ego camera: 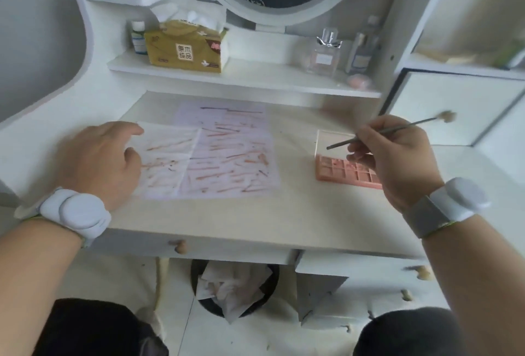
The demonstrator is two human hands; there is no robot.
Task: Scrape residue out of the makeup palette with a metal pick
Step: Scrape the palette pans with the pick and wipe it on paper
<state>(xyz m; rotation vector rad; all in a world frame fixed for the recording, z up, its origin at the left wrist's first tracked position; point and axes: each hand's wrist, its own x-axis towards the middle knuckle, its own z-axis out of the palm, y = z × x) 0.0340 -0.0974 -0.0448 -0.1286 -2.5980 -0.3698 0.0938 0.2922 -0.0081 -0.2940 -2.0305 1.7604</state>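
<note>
An open pink makeup palette (341, 172) lies on the desk at the right, its clear lid (332, 141) raised behind it. My right hand (397, 156) hovers over the palette's right half and pinches a thin metal pick (377, 134), which slants up to the right with its lower tip above the lid. Part of the palette is hidden by this hand. My left hand (96, 159) rests flat, fingers relaxed, on the left edge of a white tissue (167, 156) streaked with red-brown smears.
A second smeared paper sheet (235, 151) lies mid-desk. The shelf behind carries a tissue box (184, 48), a small bottle (138, 37) and perfume bottles (325, 54). A waste bin (235, 287) with crumpled tissues stands under the desk. A drawer knob (180, 246) projects at the front.
</note>
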